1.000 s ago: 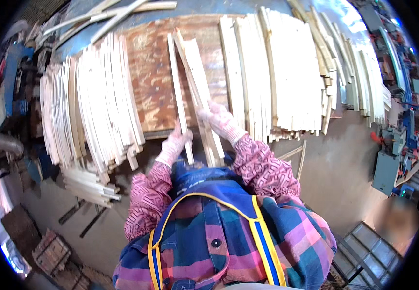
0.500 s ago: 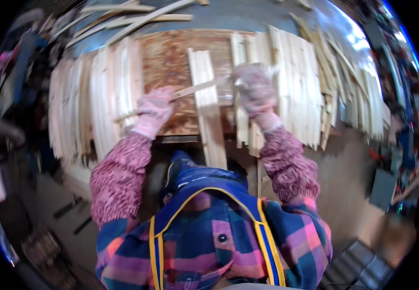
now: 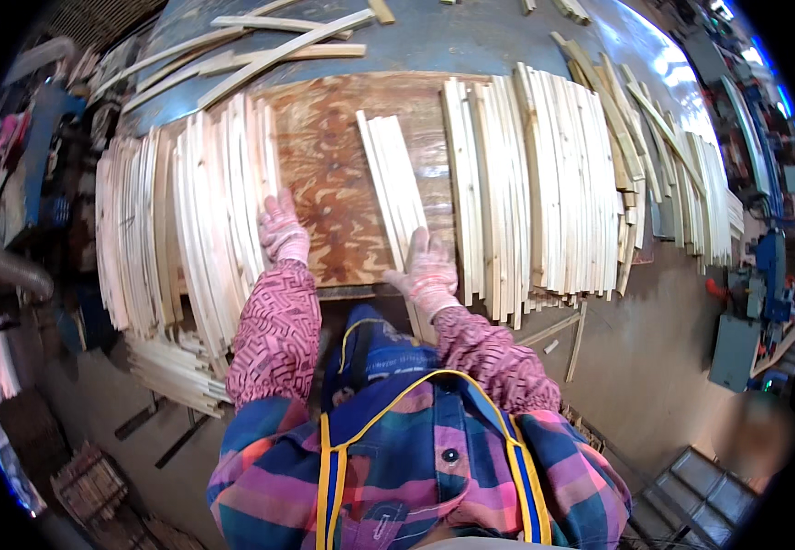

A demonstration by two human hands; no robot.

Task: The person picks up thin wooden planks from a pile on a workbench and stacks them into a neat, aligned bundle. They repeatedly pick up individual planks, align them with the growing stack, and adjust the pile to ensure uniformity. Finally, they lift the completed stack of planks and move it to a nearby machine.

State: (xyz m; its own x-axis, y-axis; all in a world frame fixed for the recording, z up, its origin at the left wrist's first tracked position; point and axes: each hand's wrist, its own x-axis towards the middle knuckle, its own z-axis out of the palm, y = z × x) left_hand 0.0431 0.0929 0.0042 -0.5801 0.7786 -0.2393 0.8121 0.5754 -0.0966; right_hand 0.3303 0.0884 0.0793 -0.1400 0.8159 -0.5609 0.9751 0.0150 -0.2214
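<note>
My left hand (image 3: pixel 285 227), in a pale glove, lies with its fingers stretched along the right edge of a row of light wooden strips (image 3: pixel 219 197). My right hand (image 3: pixel 429 275), gloved the same way, is spread over the near part of a few wooden strips (image 3: pixel 390 165) lying side by side on a brown plywood board (image 3: pixel 319 174). Thumb and fingers are apart, and nothing shows gripped in either palm. The near ends of these middle strips stick out past the board's front edge, partly hidden under my right hand and wrist.
Another row of wooden strips (image 3: pixel 553 183) lies to the right of the board. Loose strips (image 3: pixel 287 52) cross each other on the blue-grey tabletop (image 3: pixel 434 41) at the far side. More strips (image 3: pixel 177 371) are stacked low at the left. A metal rack (image 3: pixel 700 495) stands at lower right.
The strip that spanned both my hands is no longer between them. My right hand has come nearer and leftward onto the middle strips. My left hand has shifted slightly nearer, against the left row.
</note>
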